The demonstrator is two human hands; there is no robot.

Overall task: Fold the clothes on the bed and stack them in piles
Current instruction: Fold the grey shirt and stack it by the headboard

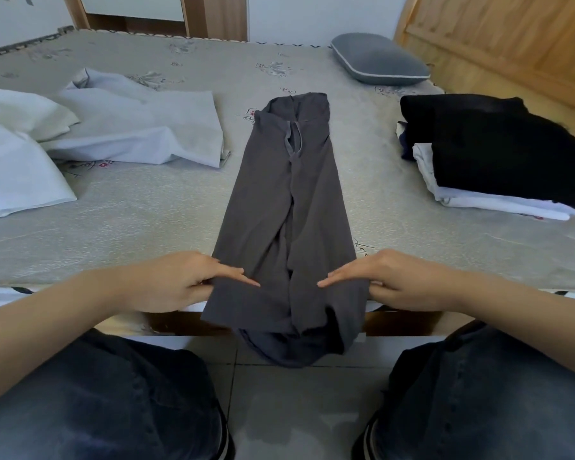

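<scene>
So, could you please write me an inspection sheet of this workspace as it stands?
Surface: bed with patterned grey cover.
Job's things: dark grey garment laid lengthwise, near end hanging over the bed edge; folded pile, black on top, white beneath; unfolded pale clothes on the left.
Clutter: grey pillow at the far side.
Grippers: left hand and right hand each pinch a side edge of the garment.
Cables: nothing seen.
Surroundings: wooden headboard, tiled floor.

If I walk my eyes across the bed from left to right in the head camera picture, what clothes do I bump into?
White and pale grey unfolded clothes → dark grey garment laid out long in the middle, pinched by the left hand and right hand → folded pile with black on top.
</scene>
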